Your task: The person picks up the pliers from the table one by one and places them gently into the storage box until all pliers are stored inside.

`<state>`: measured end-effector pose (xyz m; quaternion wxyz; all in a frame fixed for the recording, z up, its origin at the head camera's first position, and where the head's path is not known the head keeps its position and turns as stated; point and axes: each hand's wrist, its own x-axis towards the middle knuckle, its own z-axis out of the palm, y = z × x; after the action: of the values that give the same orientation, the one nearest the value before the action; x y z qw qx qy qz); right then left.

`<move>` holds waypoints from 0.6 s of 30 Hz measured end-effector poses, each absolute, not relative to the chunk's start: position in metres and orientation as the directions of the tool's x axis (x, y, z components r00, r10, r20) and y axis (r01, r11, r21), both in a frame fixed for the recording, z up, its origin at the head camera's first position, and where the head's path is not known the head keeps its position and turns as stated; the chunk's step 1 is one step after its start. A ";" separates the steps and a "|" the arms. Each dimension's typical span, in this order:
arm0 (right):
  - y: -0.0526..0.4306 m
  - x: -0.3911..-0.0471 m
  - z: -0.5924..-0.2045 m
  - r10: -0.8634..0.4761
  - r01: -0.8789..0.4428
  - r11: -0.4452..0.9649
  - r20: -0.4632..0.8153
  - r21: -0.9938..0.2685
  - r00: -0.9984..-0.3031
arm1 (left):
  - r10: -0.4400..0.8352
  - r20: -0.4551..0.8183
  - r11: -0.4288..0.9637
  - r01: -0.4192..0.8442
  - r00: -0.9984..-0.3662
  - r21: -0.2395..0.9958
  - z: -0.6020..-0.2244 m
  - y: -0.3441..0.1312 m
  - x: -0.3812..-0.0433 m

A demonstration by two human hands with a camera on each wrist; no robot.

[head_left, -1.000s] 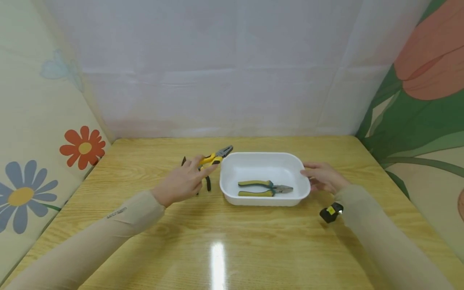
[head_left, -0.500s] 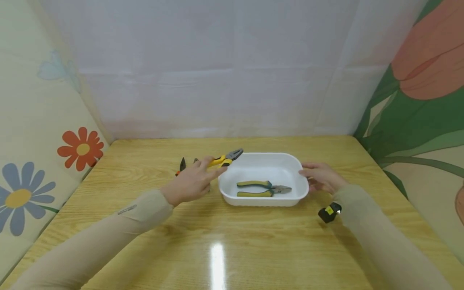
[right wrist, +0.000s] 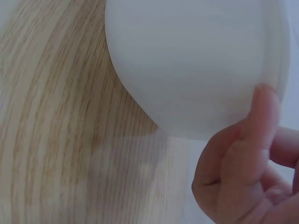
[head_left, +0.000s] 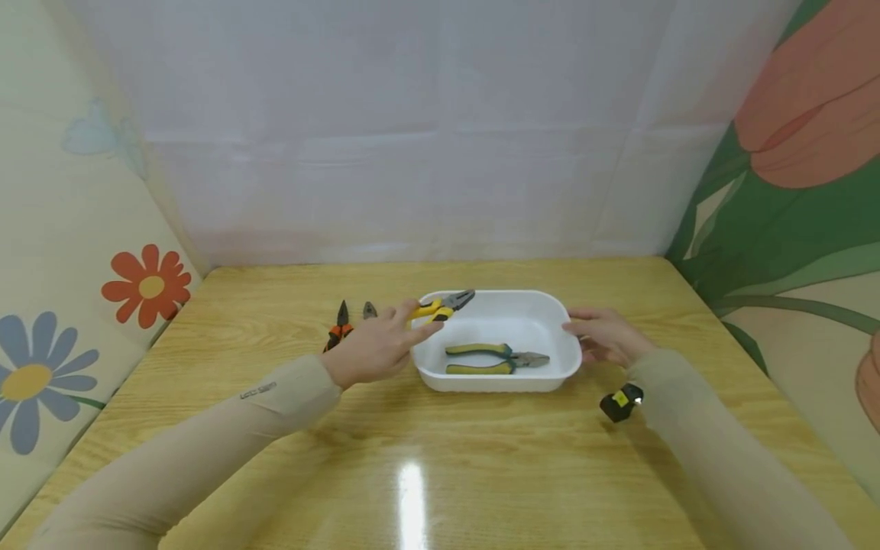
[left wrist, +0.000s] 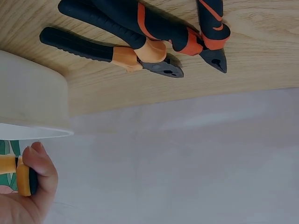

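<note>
My left hand (head_left: 374, 344) holds yellow-and-black pliers (head_left: 450, 304) by the handles, their dark metal head over the left side of a white plastic tray (head_left: 495, 384). Part of a yellow-and-black handle (left wrist: 23, 177) shows beside the thumb in the left wrist view. At the tray's right end, my right hand (head_left: 608, 334) grips the rim, and a fingertip (right wrist: 264, 95) presses the wall just under the edge. Inside the tray lie pliers with green-and-yellow handles (head_left: 481, 368), their head toward the right.
Left of the tray lie pliers with black-and-orange handles (left wrist: 161, 28) and another pair with black-and-light-orange handles (left wrist: 124, 56). A small black block with a yellow label (head_left: 621, 402) sits near the right wrist. A pale cloth wall (head_left: 440, 198) stands behind the wooden table (head_left: 330, 473).
My left hand has carried the yellow-and-black pliers rightward, from the tray's left edge to over its inside, uncovering the pliers on the table. My right hand has stayed at the tray's rim.
</note>
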<state>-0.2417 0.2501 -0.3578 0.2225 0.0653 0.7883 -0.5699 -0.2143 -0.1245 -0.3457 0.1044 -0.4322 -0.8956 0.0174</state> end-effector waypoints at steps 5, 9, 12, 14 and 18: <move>0.250 -0.241 -0.357 -0.145 0.358 0.345 -0.426 -0.867 -0.893 | 0.801 0.129 0.598 0.783 -0.584 -0.169 -0.344 -0.117 -0.217; 0.250 -0.241 -0.357 -0.146 0.356 0.347 -0.425 -0.868 -0.893 | 0.816 0.095 0.578 0.797 -0.570 -0.176 -0.343 -0.111 -0.219; 0.250 -0.240 -0.356 -0.145 0.354 0.350 -0.424 -0.867 -0.894 | 0.833 0.078 0.551 0.810 -0.548 -0.201 -0.344 -0.108 -0.223; 0.249 -0.240 -0.355 -0.145 0.354 0.350 -0.423 -0.867 -0.894 | 0.847 0.068 0.528 0.818 -0.528 -0.226 -0.345 -0.106 -0.227; 0.248 -0.240 -0.355 -0.144 0.352 0.351 -0.422 -0.867 -0.895 | 0.866 0.038 0.491 0.834 -0.498 -0.254 -0.344 -0.102 -0.231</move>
<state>-0.2400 0.2484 -0.3554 0.2195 0.0655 0.7922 -0.5657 -0.2311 -0.1023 -0.3441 0.0805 -0.4943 -0.8596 0.1012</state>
